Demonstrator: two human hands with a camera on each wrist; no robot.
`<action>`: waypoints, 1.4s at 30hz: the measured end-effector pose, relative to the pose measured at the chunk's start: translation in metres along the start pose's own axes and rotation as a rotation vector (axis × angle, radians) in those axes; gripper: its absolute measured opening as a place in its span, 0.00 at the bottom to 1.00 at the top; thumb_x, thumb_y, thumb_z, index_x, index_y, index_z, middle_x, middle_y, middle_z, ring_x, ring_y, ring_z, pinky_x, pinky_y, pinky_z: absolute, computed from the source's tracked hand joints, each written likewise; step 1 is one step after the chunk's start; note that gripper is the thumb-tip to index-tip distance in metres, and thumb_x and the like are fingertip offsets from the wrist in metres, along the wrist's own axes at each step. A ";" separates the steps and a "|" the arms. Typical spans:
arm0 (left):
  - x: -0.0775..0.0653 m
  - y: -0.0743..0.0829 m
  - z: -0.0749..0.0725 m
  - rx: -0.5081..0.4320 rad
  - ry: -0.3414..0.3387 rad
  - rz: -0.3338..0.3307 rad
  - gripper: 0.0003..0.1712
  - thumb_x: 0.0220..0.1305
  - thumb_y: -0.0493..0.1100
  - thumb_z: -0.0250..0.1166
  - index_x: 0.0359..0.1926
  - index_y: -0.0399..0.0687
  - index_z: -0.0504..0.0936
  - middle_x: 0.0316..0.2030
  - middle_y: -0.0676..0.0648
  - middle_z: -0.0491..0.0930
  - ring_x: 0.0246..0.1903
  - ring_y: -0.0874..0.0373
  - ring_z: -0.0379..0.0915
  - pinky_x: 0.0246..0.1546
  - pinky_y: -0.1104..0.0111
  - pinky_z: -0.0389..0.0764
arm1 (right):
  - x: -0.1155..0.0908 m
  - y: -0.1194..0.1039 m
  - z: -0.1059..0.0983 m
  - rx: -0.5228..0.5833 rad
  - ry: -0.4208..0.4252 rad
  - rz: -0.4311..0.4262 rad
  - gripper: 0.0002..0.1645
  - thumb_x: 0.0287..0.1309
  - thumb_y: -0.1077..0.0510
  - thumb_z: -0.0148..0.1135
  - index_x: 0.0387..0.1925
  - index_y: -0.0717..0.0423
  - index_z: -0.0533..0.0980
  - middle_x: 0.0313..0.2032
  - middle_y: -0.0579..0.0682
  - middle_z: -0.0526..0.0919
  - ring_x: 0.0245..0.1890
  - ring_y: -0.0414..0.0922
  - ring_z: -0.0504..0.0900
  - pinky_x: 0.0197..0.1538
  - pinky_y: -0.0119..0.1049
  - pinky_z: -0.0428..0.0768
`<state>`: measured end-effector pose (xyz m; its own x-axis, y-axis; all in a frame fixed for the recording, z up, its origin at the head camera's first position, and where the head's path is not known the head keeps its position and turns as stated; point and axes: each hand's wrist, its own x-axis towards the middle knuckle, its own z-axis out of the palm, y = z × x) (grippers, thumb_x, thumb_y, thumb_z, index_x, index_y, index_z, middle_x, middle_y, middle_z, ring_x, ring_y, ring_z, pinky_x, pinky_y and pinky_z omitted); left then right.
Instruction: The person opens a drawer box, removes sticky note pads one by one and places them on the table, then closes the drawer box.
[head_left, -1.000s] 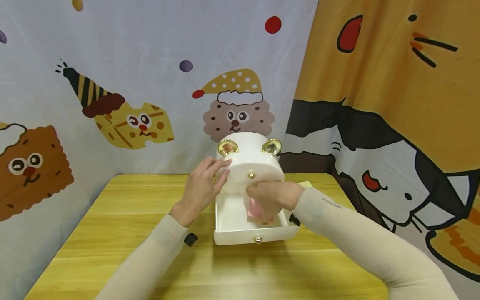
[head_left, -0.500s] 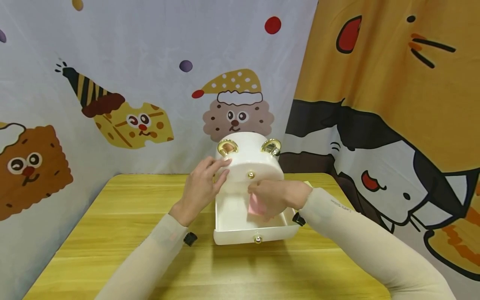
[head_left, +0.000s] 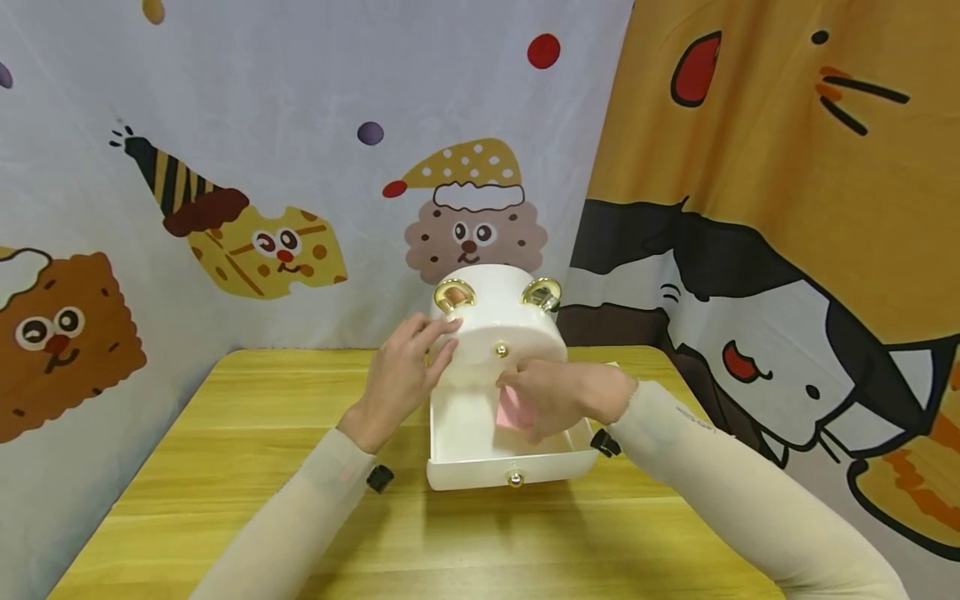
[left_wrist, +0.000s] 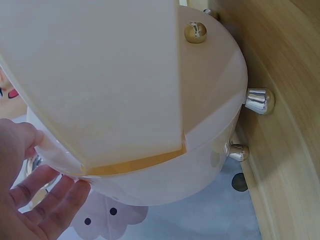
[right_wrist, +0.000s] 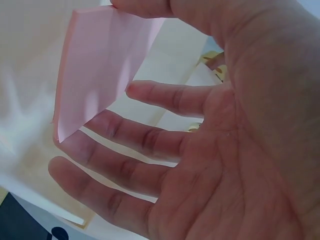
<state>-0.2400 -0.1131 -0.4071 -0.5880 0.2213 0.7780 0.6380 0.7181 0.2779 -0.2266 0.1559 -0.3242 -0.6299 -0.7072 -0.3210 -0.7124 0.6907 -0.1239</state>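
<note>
A glossy white organizer (head_left: 491, 325), round-topped with gold ears, stands with its lower drawer (head_left: 472, 475) pulled out. My left hand (head_left: 397, 371) rests its fingertips on the organizer's left side, beside the left gold ear. In the left wrist view those fingers (left_wrist: 62, 197) lie nearly straight against the curved shell. Over the drawer, my right hand (head_left: 551, 396) holds a thin pink sticky note pad (head_left: 513, 410). From the right wrist, the pad (right_wrist: 102, 62) sits between the thumb at its top edge and the fingertips along its lower edge.
A wooden table (head_left: 285, 425) carries the organizer. A bit of yellow paper (head_left: 615, 367) shows behind the right wrist. Gold knobs mark the closed upper drawer (head_left: 468, 350) and the lower one. Printed cartoon curtains (head_left: 300, 100) hang behind and to the right.
My right hand and forearm have shifted slightly to the right, and more of the pink sticky note pad shows. The left hand and the organizer have stayed in place.
</note>
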 end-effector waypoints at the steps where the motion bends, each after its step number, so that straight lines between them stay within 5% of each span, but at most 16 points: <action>1: 0.000 0.000 0.000 0.000 -0.002 -0.003 0.17 0.81 0.43 0.77 0.66 0.50 0.94 0.45 0.44 0.87 0.33 0.54 0.76 0.30 0.63 0.84 | -0.001 0.000 0.000 0.000 0.000 -0.002 0.54 0.59 0.54 0.89 0.82 0.61 0.74 0.57 0.55 0.86 0.53 0.47 0.83 0.63 0.47 0.89; 6: 0.000 -0.001 0.000 0.007 -0.003 0.000 0.17 0.81 0.43 0.77 0.66 0.49 0.94 0.45 0.44 0.87 0.33 0.54 0.77 0.30 0.63 0.85 | -0.004 0.001 -0.001 0.011 -0.001 0.005 0.53 0.61 0.53 0.89 0.83 0.58 0.73 0.52 0.52 0.83 0.47 0.44 0.81 0.55 0.44 0.88; 18: 0.001 -0.001 0.001 0.020 0.007 0.018 0.17 0.80 0.42 0.78 0.66 0.49 0.93 0.44 0.44 0.87 0.33 0.54 0.76 0.29 0.64 0.85 | -0.010 0.008 0.000 0.020 0.051 -0.009 0.55 0.62 0.54 0.86 0.86 0.60 0.71 0.53 0.52 0.84 0.49 0.45 0.79 0.57 0.44 0.87; 26: 0.000 0.000 0.000 0.016 -0.002 0.012 0.17 0.81 0.43 0.78 0.66 0.50 0.93 0.44 0.44 0.87 0.34 0.54 0.77 0.29 0.64 0.84 | -0.015 0.011 0.003 0.039 0.078 -0.026 0.54 0.63 0.54 0.86 0.86 0.58 0.71 0.68 0.61 0.84 0.50 0.46 0.81 0.62 0.49 0.89; 33: 0.000 0.000 0.000 0.023 0.012 0.021 0.18 0.80 0.43 0.78 0.66 0.50 0.93 0.43 0.44 0.86 0.33 0.56 0.75 0.28 0.64 0.83 | -0.020 0.014 0.001 0.089 0.097 -0.031 0.50 0.62 0.57 0.85 0.84 0.52 0.76 0.56 0.56 0.83 0.44 0.43 0.81 0.51 0.41 0.86; 42: 0.000 0.001 -0.001 0.023 0.007 0.015 0.18 0.80 0.43 0.78 0.66 0.50 0.94 0.43 0.44 0.86 0.33 0.55 0.75 0.27 0.64 0.83 | -0.026 0.014 -0.002 0.108 0.109 -0.027 0.49 0.62 0.57 0.86 0.83 0.50 0.77 0.55 0.55 0.79 0.42 0.41 0.80 0.48 0.39 0.85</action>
<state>-0.2391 -0.1130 -0.4064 -0.5748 0.2274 0.7860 0.6349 0.7299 0.2532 -0.2208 0.1838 -0.3161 -0.6447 -0.7342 -0.2130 -0.6961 0.6790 -0.2334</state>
